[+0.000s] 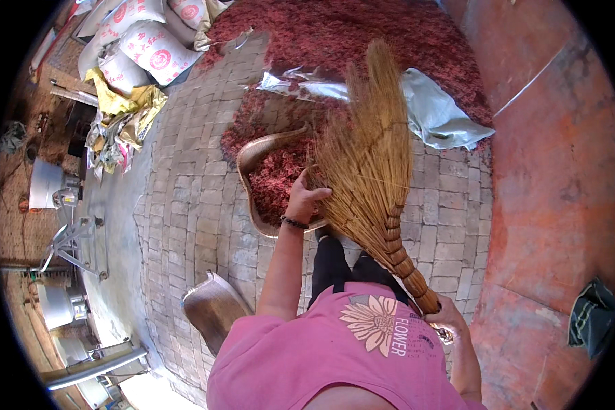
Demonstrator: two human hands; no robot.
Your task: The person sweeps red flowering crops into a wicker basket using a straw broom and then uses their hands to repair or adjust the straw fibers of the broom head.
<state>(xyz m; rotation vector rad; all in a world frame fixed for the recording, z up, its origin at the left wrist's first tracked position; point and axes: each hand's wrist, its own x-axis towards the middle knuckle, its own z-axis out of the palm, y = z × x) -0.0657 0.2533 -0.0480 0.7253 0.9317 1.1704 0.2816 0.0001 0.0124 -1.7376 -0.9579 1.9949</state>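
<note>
White sacks (140, 41) with red round marks are stacked at the far left of the brick yard, with crumpled yellow bags (126, 109) lying just below them. Nearer the person, low on the left, a metal scoop (212, 307) sits on the brick paving (191, 198).

Toward the middle, a shallow woven tray (253, 160) lies on the bricks, partly filled with dried red chillies. The left hand (304, 201), with a dark bead bracelet at the wrist, reaches forward to the tray's near edge; its fingers are curled over the rim where the broom bristles meet it, gripping the tray.

Just right of that hand, a straw broom (369, 157) fans out over the tray and the chillies, its bound handle slanting down to the right. The right hand (447, 318) is closed tight around the end of that handle, close to the person's pink shirt.

Beyond the tray, a wide heap of red chillies (362, 34) covers the ground, and a pale plastic sack (434, 109) lies flat at its right edge. Further right the floor is reddish concrete (560, 171), with a dark green cloth (591, 314) bunched at the far right.
</note>
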